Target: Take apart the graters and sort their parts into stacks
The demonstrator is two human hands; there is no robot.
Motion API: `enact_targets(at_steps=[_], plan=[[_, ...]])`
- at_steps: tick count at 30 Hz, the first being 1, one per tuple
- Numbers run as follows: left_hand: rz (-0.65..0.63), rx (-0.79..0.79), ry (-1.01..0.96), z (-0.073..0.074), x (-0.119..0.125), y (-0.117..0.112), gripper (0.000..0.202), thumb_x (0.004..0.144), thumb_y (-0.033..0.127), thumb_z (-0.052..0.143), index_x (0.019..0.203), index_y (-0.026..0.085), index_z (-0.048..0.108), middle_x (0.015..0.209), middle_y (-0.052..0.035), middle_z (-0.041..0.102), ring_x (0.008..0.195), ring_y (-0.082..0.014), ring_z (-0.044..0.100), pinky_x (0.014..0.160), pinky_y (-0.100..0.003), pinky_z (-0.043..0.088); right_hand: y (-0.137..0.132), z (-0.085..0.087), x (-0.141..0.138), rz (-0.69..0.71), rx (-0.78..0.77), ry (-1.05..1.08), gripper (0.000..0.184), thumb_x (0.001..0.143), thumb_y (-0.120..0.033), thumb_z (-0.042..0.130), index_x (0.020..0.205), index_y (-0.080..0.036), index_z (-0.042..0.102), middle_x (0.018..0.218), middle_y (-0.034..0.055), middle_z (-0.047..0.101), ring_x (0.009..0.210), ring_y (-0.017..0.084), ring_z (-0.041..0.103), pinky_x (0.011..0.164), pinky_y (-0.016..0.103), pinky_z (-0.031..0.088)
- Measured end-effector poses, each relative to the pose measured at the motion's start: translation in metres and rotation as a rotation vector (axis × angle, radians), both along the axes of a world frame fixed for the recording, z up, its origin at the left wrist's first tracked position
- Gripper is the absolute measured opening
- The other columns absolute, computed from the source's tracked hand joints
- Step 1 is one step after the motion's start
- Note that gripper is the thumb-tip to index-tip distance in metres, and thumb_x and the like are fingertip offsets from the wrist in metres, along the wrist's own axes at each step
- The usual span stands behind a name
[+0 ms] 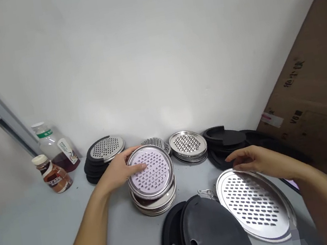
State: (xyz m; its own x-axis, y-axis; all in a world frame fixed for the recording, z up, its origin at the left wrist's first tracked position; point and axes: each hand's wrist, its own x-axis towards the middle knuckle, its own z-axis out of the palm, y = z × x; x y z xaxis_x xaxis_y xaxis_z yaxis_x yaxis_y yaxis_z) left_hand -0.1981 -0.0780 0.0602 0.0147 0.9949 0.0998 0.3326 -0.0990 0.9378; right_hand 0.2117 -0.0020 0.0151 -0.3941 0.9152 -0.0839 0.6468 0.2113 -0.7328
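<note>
Round perforated tray (150, 172), shiny steel with rows of small holes, sits tilted on top of a tray stack (157, 203) in the middle of the grey table (28, 235). The left hand (121, 170) has it by the far left rim, fingers lying across the top face; the thumb seems to sit at the edge, so the grip is closed on the rim.

The right hand (257, 161) hovers palm down, fingers loosely spread and holding nothing, just over the far edge of a larger perforated tray (255, 203) lying at the near right.

The tray looks thin, stiff and light, and its polished surface is probably slippery. The raised rim seems the surest place to pinch it, and stacked trays may cling together or clatter.

Two dark grey lids (205, 233) overlap at the near centre, with a small metal clip (207, 193) just beyond them. Along the far wall, from left to right:
- two drink bottles (56, 152)
- black rings topped with a perforated disc (103, 152)
- a second tray pile (188, 146)
- more black rings (222, 135)

A cardboard box (321, 103) leans at the right.
</note>
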Motion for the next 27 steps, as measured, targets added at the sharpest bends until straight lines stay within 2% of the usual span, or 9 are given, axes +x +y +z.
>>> enact_targets(at_steps=[6,11,16,20,23,27], plan=[[-0.025,-0.015,0.040,-0.008,-0.006,0.006,0.056,0.075,0.031,0.071,0.128,0.018,0.060,0.121,-0.0092,0.067,0.108,-0.0309,0.064,0.090,-0.042,0.051,0.004,-0.018,-0.021,0.004,0.125,-0.101,0.025,0.072,-0.027,0.066,0.095,-0.021,0.077,0.090,0.0079,0.076,0.080,0.028,0.071,0.071,0.034,0.055],[-0.028,-0.019,0.077,-0.013,-0.012,0.011,0.060,0.074,0.030,0.074,0.131,0.022,0.058,0.128,-0.0079,0.063,0.111,-0.0296,0.062,0.093,-0.041,0.049,0.001,-0.020,-0.040,0.050,0.276,-0.097,0.023,0.077,-0.025,0.059,0.090,-0.020,0.077,0.091,0.0076,0.077,0.080,0.027,0.072,0.070,0.032,0.055],[-0.023,-0.002,-0.032,-0.019,-0.009,0.014,0.050,0.082,0.040,0.066,0.128,0.021,0.060,0.119,-0.0085,0.068,0.106,-0.0278,0.064,0.089,-0.040,0.050,-0.013,-0.017,-0.065,-0.042,0.297,0.116,0.030,0.084,-0.038,0.060,0.101,-0.016,0.073,0.086,0.0104,0.076,0.077,0.026,0.072,0.072,0.035,0.057],[0.078,0.015,-0.165,-0.026,0.000,0.020,0.041,0.084,0.035,0.063,0.122,0.019,0.065,0.108,-0.0089,0.072,0.100,-0.0258,0.066,0.084,-0.037,0.050,-0.035,-0.015,-0.096,-0.044,0.316,0.285,0.034,0.088,-0.044,0.059,0.105,-0.017,0.071,0.078,0.0075,0.074,0.066,0.021,0.069,0.066,0.032,0.055],[0.125,0.049,-0.218,-0.030,0.012,0.022,0.038,0.086,0.032,0.059,0.122,0.019,0.064,0.105,-0.0078,0.072,0.099,-0.0242,0.066,0.081,-0.034,0.051,-0.049,-0.014,-0.117,-0.035,0.259,0.403,0.037,0.089,-0.044,0.059,0.113,-0.017,0.067,0.073,0.0047,0.071,0.062,0.018,0.067,0.062,0.030,0.055],[0.125,0.087,-0.331,-0.032,0.037,0.015,0.034,0.086,0.028,0.059,0.119,0.020,0.065,0.098,-0.0062,0.073,0.091,-0.0216,0.067,0.077,-0.031,0.051,-0.060,-0.013,-0.133,-0.003,0.017,0.611,0.051,0.091,-0.047,0.055,0.133,-0.019,0.051,0.068,-0.0013,0.063,0.049,0.015,0.062,0.050,0.028,0.053]])
